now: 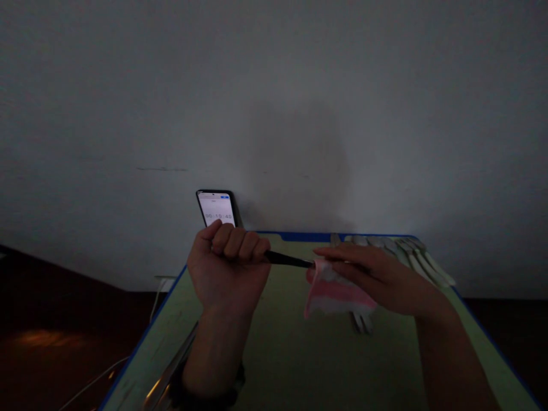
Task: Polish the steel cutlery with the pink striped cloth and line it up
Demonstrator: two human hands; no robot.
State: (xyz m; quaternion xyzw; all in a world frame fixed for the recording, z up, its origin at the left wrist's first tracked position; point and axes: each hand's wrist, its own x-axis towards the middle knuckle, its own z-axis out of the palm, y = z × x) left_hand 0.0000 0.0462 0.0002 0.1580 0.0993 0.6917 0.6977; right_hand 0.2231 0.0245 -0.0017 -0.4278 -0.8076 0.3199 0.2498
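Observation:
My left hand [233,257] is closed in a fist around a dark-handled piece of cutlery [289,260], which points right. The far end of that utensil goes into a pink and white cloth [338,297], so its kind is hidden. My right hand [381,274] presses the cloth round this end, fingers nearly straight and held together. Part of the cloth hangs down below the fingers. Under its lower edge, the metal ends of some cutlery [363,323] show on the table.
Several light-handled pieces of cutlery [422,260] lie at the table's back right. A phone [216,206] showing a timer leans on the wall behind my left hand. Long metal utensils [169,371] lie beside my left forearm. The green table [299,365] has a blue edge.

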